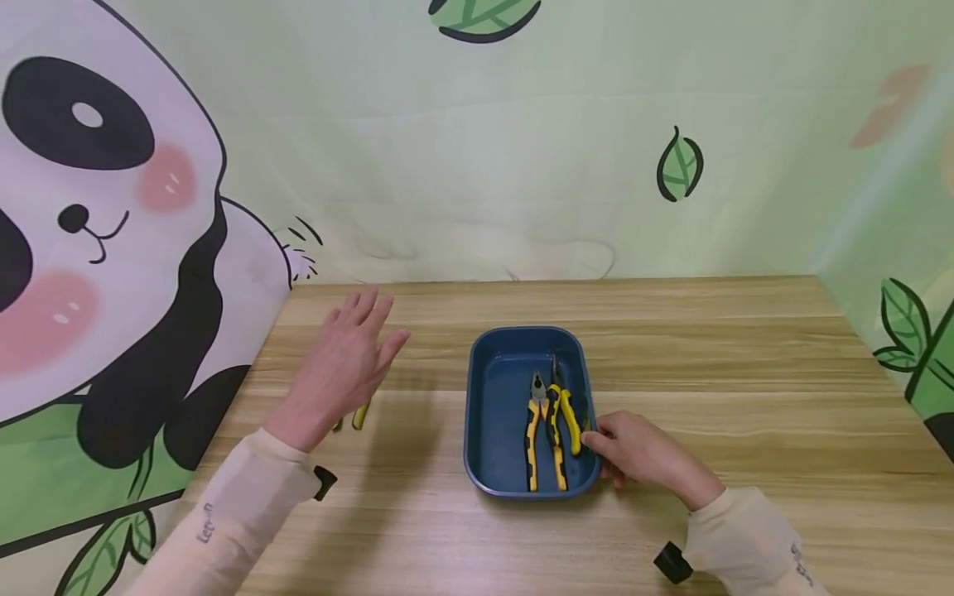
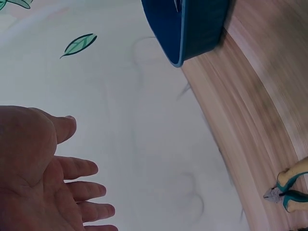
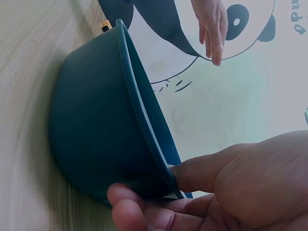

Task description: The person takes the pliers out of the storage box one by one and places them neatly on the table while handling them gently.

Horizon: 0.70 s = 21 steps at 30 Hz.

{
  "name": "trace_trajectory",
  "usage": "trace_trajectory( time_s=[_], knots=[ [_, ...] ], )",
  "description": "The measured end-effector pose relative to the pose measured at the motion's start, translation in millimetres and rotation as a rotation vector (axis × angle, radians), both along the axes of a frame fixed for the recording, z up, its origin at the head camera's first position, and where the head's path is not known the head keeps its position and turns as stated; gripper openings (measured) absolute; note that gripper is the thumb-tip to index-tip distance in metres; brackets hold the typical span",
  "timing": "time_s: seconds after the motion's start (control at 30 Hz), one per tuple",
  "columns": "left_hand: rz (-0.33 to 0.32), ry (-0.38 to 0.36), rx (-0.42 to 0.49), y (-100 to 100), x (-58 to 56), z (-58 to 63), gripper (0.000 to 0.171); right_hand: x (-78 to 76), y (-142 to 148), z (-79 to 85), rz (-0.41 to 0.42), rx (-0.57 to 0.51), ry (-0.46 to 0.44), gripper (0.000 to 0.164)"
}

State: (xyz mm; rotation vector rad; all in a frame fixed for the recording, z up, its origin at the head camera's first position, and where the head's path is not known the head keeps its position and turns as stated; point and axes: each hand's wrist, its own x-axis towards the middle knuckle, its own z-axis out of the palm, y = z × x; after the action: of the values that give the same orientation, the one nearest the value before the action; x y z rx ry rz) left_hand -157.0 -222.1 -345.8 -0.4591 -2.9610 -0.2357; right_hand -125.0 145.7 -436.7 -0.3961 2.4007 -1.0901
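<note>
A blue rectangular bin (image 1: 488, 447) stands on the wooden table. Combination pliers (image 1: 538, 389) with yellow-and-black handles lie inside, beside long-nosed pliers (image 1: 570, 422) with yellow handles. At the bin's right side my right hand (image 1: 641, 447) pinches the rim, thumb inside and fingers outside, as the right wrist view shows. My left hand (image 1: 346, 360) is held over the table left of the bin, fingers extended and holding nothing. Below it lies another pair of pliers (image 2: 288, 190), mostly hidden by that hand in the head view, where only the handle ends (image 1: 361, 415) show.
Behind the table (image 1: 745, 372) hangs a pale green backdrop (image 1: 522, 165) with printed leaves and a large panda (image 1: 149, 273) at the left. A small black device is strapped at each wrist.
</note>
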Motion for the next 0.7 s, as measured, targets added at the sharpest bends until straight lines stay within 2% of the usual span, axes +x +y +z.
trace_trajectory(
  time_s=[0.7],
  knots=[
    [-0.044,0.017,0.016,32.5,8.6,-7.2,0.065,0.4,0.0,-0.6,0.002,0.003,0.011,0.025]
  ],
)
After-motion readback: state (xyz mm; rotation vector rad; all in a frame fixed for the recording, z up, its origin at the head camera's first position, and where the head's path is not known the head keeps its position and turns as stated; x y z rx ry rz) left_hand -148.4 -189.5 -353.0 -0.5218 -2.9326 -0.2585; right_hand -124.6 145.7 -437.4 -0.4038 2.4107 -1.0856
